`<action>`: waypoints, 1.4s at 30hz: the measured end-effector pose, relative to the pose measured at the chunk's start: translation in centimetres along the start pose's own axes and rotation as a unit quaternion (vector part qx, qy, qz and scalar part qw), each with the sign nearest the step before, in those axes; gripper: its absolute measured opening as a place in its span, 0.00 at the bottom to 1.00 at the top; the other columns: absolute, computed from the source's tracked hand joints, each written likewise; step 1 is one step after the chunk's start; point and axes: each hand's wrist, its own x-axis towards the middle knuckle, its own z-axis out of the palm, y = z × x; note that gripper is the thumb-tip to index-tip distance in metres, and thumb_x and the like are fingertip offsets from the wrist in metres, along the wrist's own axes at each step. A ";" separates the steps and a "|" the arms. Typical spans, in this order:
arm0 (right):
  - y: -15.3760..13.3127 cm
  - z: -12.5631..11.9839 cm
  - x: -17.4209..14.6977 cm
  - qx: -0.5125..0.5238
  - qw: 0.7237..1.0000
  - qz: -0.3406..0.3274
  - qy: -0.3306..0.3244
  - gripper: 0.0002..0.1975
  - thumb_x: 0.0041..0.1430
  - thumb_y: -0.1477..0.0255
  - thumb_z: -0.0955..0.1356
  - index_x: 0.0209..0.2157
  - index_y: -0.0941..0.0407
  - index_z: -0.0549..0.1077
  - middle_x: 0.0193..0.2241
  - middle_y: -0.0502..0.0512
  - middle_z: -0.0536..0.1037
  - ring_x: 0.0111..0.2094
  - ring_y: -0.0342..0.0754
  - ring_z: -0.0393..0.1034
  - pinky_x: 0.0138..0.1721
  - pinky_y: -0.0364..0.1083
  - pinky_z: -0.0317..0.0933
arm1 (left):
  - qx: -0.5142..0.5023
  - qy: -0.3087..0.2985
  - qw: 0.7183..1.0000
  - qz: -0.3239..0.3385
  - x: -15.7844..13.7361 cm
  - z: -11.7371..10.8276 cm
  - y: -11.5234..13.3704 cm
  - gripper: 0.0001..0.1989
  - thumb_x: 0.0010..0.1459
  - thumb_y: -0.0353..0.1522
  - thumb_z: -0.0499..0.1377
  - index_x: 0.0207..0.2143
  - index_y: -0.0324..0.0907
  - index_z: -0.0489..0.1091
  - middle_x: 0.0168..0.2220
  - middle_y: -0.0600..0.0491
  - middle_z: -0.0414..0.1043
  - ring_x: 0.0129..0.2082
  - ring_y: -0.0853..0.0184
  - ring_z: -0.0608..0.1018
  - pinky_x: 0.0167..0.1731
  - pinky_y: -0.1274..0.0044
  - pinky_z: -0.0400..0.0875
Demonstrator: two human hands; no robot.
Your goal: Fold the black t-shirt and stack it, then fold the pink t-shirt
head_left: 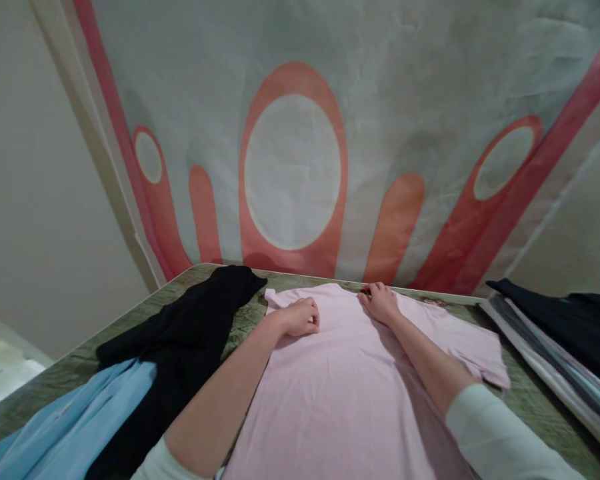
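Observation:
A pale pink T-shirt (340, 393) lies spread on the wood-patterned table, its collar end toward the far edge and one sleeve stretched out to the right. My left hand (297, 317) rests on the shirt's upper left part, fingers curled in and closed at the fabric. At the far collar edge, my right hand (380, 302) has its fingers bent down over the cloth, closed on it. The fingertips of both hands are partly hidden. My forearms cross the shirt's sides from below.
Left of the shirt lie a crumpled black garment (180, 333) and a light blue garment (80, 420). A stack of folded clothes (555, 353) sits at the right. Behind the table edge (300, 275) hangs a printed banner (370, 100).

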 end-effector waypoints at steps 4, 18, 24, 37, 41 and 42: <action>-0.7 -0.5 -0.6 -0.021 1.000 0.002 0.012 0.19 0.57 0.62 0.61 0.46 0.58 0.68 0.45 0.63 0.69 0.47 0.56 0.60 0.49 0.51 0.51 | 0.030 0.035 0.998 -0.048 0.5 0.5 0.9 0.07 0.53 0.32 0.55 0.30 0.41 0.72 0.39 0.49 0.67 0.40 0.64 0.71 0.42 0.77 0.65; -4.6 0.2 2.5 0.094 0.991 -0.073 -0.064 0.16 0.59 0.73 0.60 0.46 0.59 0.71 0.44 0.60 0.74 0.45 0.49 0.67 0.46 0.43 0.56 | 0.083 0.086 0.990 -0.081 0.9 4.3 -0.4 0.30 0.59 0.50 0.47 0.59 0.46 0.53 0.63 0.45 0.48 0.62 0.56 0.49 0.57 0.59 0.43; -6.7 2.4 4.2 0.118 0.991 -0.005 -0.070 0.16 0.56 0.65 0.63 0.46 0.54 0.72 0.44 0.59 0.74 0.44 0.52 0.68 0.40 0.46 0.59 | 0.048 0.221 0.960 -0.165 1.0 1.8 -3.0 0.17 0.59 0.37 0.53 0.49 0.39 0.64 0.50 0.45 0.65 0.52 0.63 0.66 0.51 0.74 0.58; -5.0 1.4 3.6 0.257 0.960 0.021 -0.110 0.06 0.46 0.72 0.69 0.29 0.58 0.69 0.23 0.49 0.72 0.24 0.41 0.64 0.25 0.38 0.54 | -0.023 0.277 0.885 -0.373 -1.3 -0.3 -9.2 0.06 0.50 0.35 0.60 0.27 0.41 0.69 0.31 0.50 0.73 0.33 0.64 0.74 0.33 0.77 0.65; -4.9 0.8 3.3 0.295 0.949 0.021 -0.112 0.07 0.51 0.67 0.66 0.29 0.57 0.68 0.21 0.46 0.70 0.22 0.40 0.62 0.22 0.38 0.53 | -0.053 0.340 0.875 -0.341 -1.2 -0.3 -9.2 0.06 0.51 0.34 0.59 0.28 0.41 0.67 0.29 0.53 0.71 0.31 0.67 0.73 0.33 0.78 0.65; -5.0 0.7 3.3 0.300 0.947 0.020 -0.113 0.08 0.52 0.66 0.66 0.29 0.57 0.68 0.20 0.46 0.69 0.22 0.40 0.61 0.22 0.38 0.53 | -0.063 0.354 0.872 -0.332 -1.3 -0.3 -9.3 0.06 0.51 0.34 0.59 0.28 0.40 0.67 0.29 0.54 0.71 0.30 0.68 0.73 0.32 0.79 0.65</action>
